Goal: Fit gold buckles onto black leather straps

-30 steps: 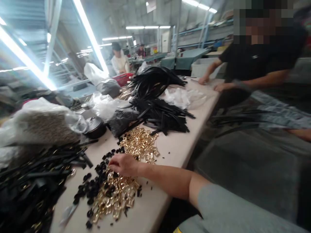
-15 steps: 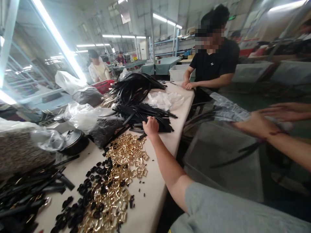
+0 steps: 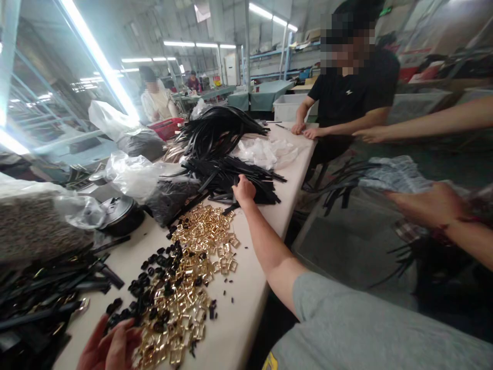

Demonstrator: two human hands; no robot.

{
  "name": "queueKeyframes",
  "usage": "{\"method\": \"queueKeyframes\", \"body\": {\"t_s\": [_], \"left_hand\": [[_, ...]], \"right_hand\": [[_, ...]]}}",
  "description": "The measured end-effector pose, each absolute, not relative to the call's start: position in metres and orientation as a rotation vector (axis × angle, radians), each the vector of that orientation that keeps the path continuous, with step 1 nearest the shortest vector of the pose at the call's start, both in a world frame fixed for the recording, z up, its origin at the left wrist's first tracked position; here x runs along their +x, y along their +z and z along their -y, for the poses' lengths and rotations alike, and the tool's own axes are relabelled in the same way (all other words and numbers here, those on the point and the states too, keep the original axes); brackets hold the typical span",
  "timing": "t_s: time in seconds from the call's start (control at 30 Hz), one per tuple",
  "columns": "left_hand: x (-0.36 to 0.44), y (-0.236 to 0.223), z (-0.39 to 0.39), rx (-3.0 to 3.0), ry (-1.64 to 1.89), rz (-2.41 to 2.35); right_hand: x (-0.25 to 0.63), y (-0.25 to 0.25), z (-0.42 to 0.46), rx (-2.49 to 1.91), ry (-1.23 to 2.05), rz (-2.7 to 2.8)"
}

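Note:
My right hand (image 3: 244,190), arm stretched forward, is at the near edge of a pile of black straps (image 3: 254,177). Its fingers are closed, pinching what looks like a strap end; the fingertips are partly hidden. At the lower left, my left hand (image 3: 111,343) has its fingers apart and slightly curled, close to small black loops (image 3: 140,288) and holding nothing that I can see. Gold-coloured rectangular buckles (image 3: 204,231) are heaped between the hands, mixed with the black loops.
Black straps with buckles (image 3: 42,298) lie at left. Behind are a round black pot-like container (image 3: 121,216), plastic bags (image 3: 131,177) and longer straps (image 3: 219,128). A co-worker in black (image 3: 354,92) sits across; another person's hand (image 3: 431,205) holds wrapped straps at right.
My left hand has come into view at the lower left. My right hand's fingers have closed at the straps. The other person at right has moved the wrapped bundle and stretched out an arm.

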State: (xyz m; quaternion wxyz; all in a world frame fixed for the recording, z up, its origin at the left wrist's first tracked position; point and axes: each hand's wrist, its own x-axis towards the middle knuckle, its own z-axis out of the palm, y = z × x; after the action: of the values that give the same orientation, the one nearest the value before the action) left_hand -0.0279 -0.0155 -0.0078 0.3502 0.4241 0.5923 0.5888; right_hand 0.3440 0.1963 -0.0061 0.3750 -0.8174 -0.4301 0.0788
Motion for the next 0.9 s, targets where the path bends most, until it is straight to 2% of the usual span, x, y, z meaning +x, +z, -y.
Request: {"method": "queueKeyframes", "body": {"t_s": [0.13, 0.2, 0.27, 0.37, 0.43, 0.53, 0.63, 0.9], "left_hand": [[-0.017, -0.001, 0.02, 1.051, 1.554, -1.566], [-0.018, -0.007, 0.022, 0.975, 1.604, -1.581], [-0.019, -0.014, 0.024, 0.906, 1.633, -1.578], [-0.014, -0.022, 0.024, 0.898, 1.593, -1.482], [-0.009, -0.024, 0.023, 0.916, 1.541, -1.379], [-0.005, -0.025, 0.02, 0.895, 1.511, -1.278], [-0.008, -0.027, 0.015, 0.793, 1.563, -1.24], [-0.028, -0.022, 0.005, 0.575, 1.748, -1.211]], "right_hand": [[0.342, 0.008, -0.194, -2.013, 0.204, 1.057], [0.328, 0.017, -0.191, -1.821, 0.296, 1.027], [0.299, 0.023, -0.185, -1.473, 0.636, 0.978], [0.237, 0.022, -0.165, -0.945, 1.337, 0.873], [0.197, 0.018, -0.143, -0.761, 1.658, 0.864], [0.158, 0.012, -0.108, -0.695, 1.973, 1.012], [0.145, 0.007, -0.085, -0.743, 2.142, 1.196], [0.145, 0.003, -0.079, -0.794, 2.243, 1.544]]}}
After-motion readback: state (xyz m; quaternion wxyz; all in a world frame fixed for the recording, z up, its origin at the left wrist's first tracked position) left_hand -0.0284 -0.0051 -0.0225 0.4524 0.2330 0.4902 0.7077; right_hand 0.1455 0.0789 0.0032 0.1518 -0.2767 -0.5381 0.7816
